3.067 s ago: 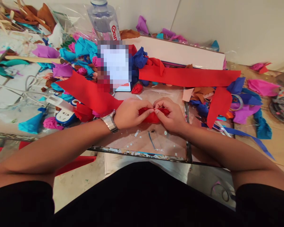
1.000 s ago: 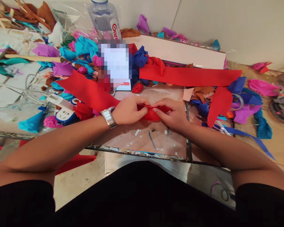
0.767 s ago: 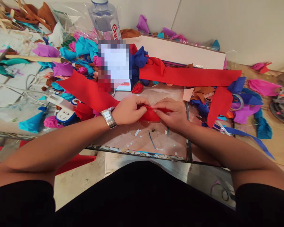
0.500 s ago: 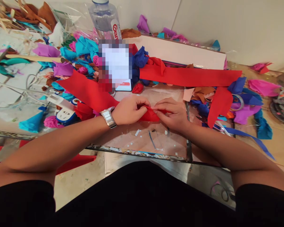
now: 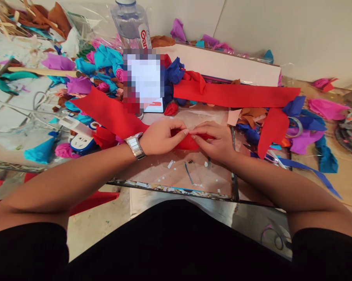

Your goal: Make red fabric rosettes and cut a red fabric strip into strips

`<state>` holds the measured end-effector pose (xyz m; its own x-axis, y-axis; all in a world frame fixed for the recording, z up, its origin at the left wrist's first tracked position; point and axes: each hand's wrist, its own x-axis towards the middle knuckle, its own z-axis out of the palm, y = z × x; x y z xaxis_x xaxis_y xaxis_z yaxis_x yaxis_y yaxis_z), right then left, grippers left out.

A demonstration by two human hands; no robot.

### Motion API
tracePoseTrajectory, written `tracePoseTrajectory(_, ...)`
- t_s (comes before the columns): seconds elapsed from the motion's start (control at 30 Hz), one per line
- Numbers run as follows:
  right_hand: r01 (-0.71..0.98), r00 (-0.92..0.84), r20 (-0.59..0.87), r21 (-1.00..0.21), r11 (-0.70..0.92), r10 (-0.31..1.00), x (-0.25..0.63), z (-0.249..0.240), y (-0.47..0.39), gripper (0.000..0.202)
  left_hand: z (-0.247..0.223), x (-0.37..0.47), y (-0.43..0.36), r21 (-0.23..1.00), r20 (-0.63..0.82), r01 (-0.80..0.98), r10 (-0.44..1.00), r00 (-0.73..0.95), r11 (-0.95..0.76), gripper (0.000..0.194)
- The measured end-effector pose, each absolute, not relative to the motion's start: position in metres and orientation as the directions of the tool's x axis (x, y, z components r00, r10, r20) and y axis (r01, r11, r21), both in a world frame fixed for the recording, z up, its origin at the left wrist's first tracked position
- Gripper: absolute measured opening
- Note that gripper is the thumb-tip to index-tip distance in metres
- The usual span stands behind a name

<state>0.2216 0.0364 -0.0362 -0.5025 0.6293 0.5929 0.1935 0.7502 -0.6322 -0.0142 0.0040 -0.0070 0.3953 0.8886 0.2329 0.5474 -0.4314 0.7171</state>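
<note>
A strip of red crepe paper [image 5: 188, 143] is pinched between my two hands above the table. My left hand [image 5: 162, 136], with a metal watch [image 5: 135, 146] on its wrist, grips the paper's edge between thumb and curled fingers. From the other side, my right hand [image 5: 215, 141] pinches the same edge, its fingertips almost touching those of the left. The strip's lower part hangs below the fingers. A wider red strip [image 5: 108, 113] runs out to the left beyond my left hand; whether it joins the held piece is hidden.
Behind the hands stand a blurred-out phone [image 5: 146, 78] and a clear bottle [image 5: 129, 23]. Another red strip [image 5: 237, 95] lies at the back. Scissors [image 5: 274, 158] and a tape roll [image 5: 295, 127] lie right; a power strip [image 5: 81, 141] and coloured paper flowers crowd the left.
My left thumb has straightened and moved toward the right fingertips along the paper's edge. Both hands otherwise keep their place, and the surrounding things have not moved.
</note>
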Motion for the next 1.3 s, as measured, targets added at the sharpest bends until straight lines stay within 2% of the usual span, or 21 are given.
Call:
tracePoseTrajectory(0.43, 0.250, -0.488, 0.584, -0.618, 0.745, 0.649, 0.2221, -0.0353, 0.0366, 0.011, -0.0087, -0.0144, 0.0041, 0.741, 0.219, 0.531, 0.895, 0.388, -0.412, 0.032)
tracePoseTrajectory(0.73, 0.284, -0.420, 0.565, -0.661, 0.694, 0.710, 0.2210, -0.0324, 0.0329, 0.008, -0.0068, -0.0128, 0.0047, 0.755, 0.221, 0.521, 0.903, 0.369, -0.397, 0.039)
tracePoseTrajectory(0.93, 0.289, -0.375, 0.553, -0.692, 0.661, 0.744, 0.2207, -0.0337, 0.0337, 0.008, -0.0071, -0.0134, 0.0048, 0.765, 0.214, 0.508, 0.900, 0.379, -0.395, 0.023)
tracePoseTrajectory(1.07, 0.281, -0.367, 0.524, -0.725, 0.628, 0.769, 0.2201, -0.0355, 0.0344, 0.007, -0.0082, -0.0141, 0.0058, 0.762, 0.212, 0.512, 0.900, 0.380, -0.396, 0.021)
tracePoseTrajectory(1.3, 0.245, -0.414, 0.578, -0.674, 0.697, 0.704, 0.2213, -0.0354, 0.0340, 0.012, -0.0069, -0.0143, 0.0061, 0.746, 0.246, 0.508, 0.887, 0.391, -0.431, 0.024)
